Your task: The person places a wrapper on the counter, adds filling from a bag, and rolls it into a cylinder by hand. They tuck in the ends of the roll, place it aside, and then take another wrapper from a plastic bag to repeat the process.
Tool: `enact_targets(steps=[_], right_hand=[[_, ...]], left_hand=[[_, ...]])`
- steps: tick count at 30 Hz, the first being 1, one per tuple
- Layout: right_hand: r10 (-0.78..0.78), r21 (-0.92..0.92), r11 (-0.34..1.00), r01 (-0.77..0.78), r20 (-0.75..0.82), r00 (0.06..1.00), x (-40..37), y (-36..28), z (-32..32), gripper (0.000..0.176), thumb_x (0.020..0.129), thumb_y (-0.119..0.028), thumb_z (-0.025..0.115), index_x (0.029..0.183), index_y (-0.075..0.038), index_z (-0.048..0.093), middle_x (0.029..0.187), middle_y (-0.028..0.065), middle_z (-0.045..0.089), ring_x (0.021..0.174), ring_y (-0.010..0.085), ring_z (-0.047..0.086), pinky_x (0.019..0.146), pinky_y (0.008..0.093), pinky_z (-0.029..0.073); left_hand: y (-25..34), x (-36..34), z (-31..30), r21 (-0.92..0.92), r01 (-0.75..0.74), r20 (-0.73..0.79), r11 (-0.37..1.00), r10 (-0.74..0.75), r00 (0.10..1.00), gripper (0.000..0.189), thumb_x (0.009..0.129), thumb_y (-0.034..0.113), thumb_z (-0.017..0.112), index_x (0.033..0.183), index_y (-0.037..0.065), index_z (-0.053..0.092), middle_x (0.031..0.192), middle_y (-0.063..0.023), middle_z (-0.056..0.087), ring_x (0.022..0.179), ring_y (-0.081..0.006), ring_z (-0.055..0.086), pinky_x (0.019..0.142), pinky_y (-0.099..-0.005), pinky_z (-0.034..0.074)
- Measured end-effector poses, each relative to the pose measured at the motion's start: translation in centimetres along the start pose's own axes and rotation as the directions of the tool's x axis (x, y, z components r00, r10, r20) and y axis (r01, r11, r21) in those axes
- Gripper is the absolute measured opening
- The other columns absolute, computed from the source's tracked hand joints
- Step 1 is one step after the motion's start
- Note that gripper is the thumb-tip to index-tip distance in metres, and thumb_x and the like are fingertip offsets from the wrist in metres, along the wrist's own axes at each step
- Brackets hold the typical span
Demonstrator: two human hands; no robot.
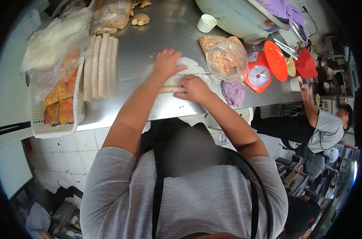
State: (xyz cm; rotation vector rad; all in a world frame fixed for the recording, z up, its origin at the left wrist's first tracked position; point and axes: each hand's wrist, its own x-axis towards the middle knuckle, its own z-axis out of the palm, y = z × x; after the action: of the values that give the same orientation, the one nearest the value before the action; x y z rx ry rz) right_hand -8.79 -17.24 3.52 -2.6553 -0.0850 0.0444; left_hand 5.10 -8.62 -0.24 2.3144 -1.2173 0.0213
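A thin roll with a pale wrapper lies on the steel table in front of me. My right hand is closed over its right end, fingers curled. Beyond the roll, my left hand rests with its fingers apart at the edge of a round, pale wrapper sheet. Part of that sheet is hidden under my hands. Several finished long rolls lie side by side to my left. On the right sits a clear plastic bag of orange-flecked filling.
A white basket holds browned blocks, with plastic-wrapped sheets on top. To the right are a purple cloth, an orange scale and a white cup. A large basin stands behind. A co-worker stands at right.
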Motion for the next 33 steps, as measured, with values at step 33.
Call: enact_targets(steps=[33], right_hand=[[-0.093, -0.068, 0.995, 0.077, -0.288, 0.953, -4.2, 3.6, 0.8, 0.021, 0.068, -0.02, 0.067, 0.086, -0.012, 0.061, 0.084, 0.0068, 0.057, 0.085, 0.0264, 0.053, 0.076, 0.0371, 0.041]], left_hand=[[-0.9, -12.1, -5.2, -0.162, -0.007, -0.011, 0.987, 0.006, 1.0, 0.022, 0.064, 0.008, 0.069, 0.084, 0.005, 0.06, 0.085, -0.0109, 0.056, 0.084, -0.0315, 0.051, 0.075, -0.0402, 0.042]])
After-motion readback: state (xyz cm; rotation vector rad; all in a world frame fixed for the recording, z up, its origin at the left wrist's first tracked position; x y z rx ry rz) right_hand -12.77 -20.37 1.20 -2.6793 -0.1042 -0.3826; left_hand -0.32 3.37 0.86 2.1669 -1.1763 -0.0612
